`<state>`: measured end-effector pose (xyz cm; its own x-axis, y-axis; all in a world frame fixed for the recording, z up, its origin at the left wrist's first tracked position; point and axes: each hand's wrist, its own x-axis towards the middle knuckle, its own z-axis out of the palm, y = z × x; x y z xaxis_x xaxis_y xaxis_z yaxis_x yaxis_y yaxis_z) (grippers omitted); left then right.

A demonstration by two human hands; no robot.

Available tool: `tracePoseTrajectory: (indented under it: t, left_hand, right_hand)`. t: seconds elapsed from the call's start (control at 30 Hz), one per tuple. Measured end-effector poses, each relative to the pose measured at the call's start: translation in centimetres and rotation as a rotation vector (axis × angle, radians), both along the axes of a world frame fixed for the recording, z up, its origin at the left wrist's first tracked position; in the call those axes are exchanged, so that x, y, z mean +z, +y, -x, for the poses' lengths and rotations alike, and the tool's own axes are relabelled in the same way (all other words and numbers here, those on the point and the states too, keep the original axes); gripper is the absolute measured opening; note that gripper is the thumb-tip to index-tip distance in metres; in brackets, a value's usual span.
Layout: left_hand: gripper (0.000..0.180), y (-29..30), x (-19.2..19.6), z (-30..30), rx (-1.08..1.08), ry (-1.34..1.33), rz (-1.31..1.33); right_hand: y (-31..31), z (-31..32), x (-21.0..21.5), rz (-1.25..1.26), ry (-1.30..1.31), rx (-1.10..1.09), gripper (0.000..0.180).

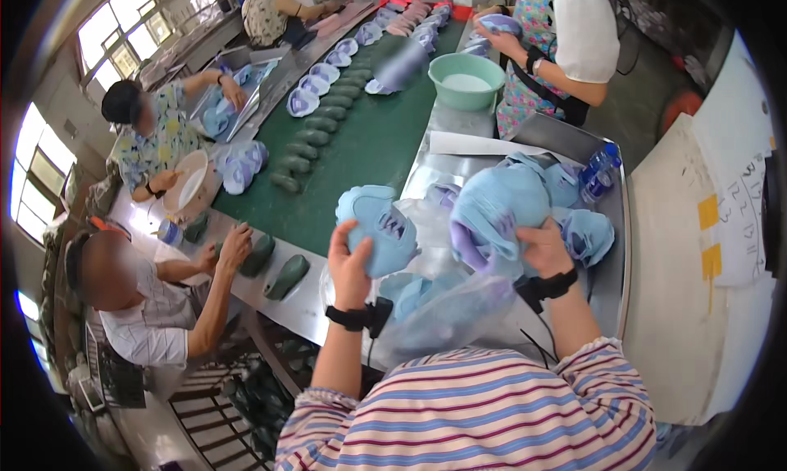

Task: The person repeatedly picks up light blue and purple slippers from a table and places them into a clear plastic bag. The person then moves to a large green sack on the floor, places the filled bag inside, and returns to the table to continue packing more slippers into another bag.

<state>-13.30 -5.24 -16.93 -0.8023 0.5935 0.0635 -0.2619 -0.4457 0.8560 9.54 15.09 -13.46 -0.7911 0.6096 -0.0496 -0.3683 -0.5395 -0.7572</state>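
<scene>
My left hand (351, 264) grips a light blue shoe upper (379, 225) with purple lacing, held up above the near end of the metal table. In my right hand (544, 250) is another light blue shoe upper (496, 204), with purple lining and lacing; its fingers press on the edge nearest my wrist. It may be more than one upper nested together, which I cannot tell. Below both hands lies a clear plastic bag (447, 319) with more light blue pieces in and around it. More blue uppers (584, 235) rest in the metal tray beside my right hand.
A green conveyor belt (344, 168) carries rows of dark green shoe lasts (305, 150) and blue-purple uppers (314, 84). A mint basin (467, 77) stands by the belt, a blue-labelled bottle (601, 172) in the tray. Several co-workers handle pieces along both sides; a white board (705, 291) stands right.
</scene>
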Motion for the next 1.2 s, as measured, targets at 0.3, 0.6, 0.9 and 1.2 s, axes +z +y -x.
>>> tracePoseTrajectory:
  t: [0.3,0.6,0.9,1.2]
  left_hand:
    - [0.013,1.1,-1.9,0.7,-0.293,0.149,0.095]
    - [0.017,4.9,1.2,-2.1,-0.299,0.384,0.063]
    - [0.033,1.6,-4.4,-4.7,-0.916,1.178,0.666]
    - [0.031,3.8,-5.6,-15.3,-1.141,1.376,-0.060]
  right_hand:
    - [1.7,-1.5,-2.4,-0.239,-0.104,0.370,0.051]
    - [1.2,0.0,-1.0,-0.778,-0.427,0.248,0.036]
    - [12.1,-18.9,-3.6,-0.606,-0.847,-0.551,0.044]
    - [2.4,-10.0,-0.2,0.023,0.468,0.014,0.032]
